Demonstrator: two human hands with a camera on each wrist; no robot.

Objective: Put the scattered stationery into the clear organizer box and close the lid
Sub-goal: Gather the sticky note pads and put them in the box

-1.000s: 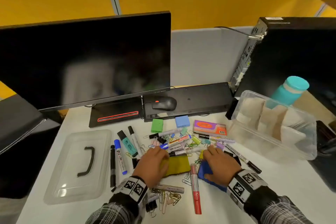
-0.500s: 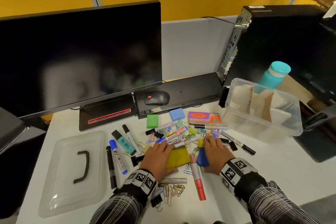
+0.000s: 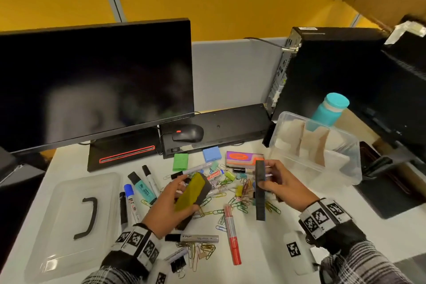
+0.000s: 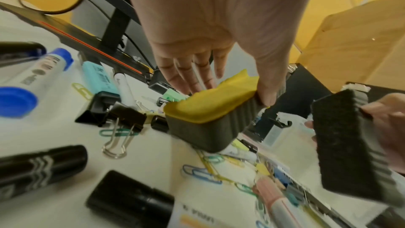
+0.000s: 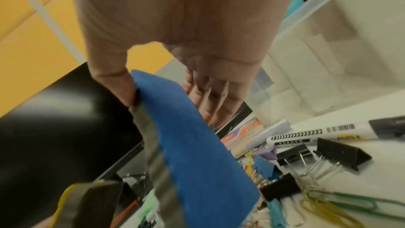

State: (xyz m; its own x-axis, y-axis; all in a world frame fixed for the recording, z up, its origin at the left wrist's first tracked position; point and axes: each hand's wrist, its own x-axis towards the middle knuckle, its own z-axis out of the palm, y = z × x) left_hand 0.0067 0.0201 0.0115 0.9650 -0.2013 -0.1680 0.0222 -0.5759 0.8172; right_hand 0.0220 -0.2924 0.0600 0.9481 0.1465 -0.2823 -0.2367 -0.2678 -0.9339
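Lifting clear of the tabletop (image 3: 258,258), both erasers have left the pile they were pressed on a moment ago. The open box (image 3: 315,145) stands at right, its lid (image 3: 69,221) lies at left. The left hand (image 3: 166,205) grips the yellow eraser (image 3: 191,191), fingers and thumb clamping its sides. The right hand (image 3: 282,183) pinches the blue eraser (image 3: 260,191) on edge. Markers (image 3: 232,235) and paper clips (image 3: 239,205) remain scattered. Judged: first items ready for boxing.

**Two erasers lifted above the stationery pile**

The left hand (image 3: 168,205) grips a yellow-topped board eraser (image 3: 192,193), tilted. The right hand (image 3: 282,183) holds a second eraser (image 3: 260,189) on edge, dark side showing. Markers and paper clips (image 3: 239,205) lie beneath on the white desk (image 3: 265,258). The clear organizer box (image 3: 322,152) stands open at right; its lid (image 3: 66,223) lies flat at left.
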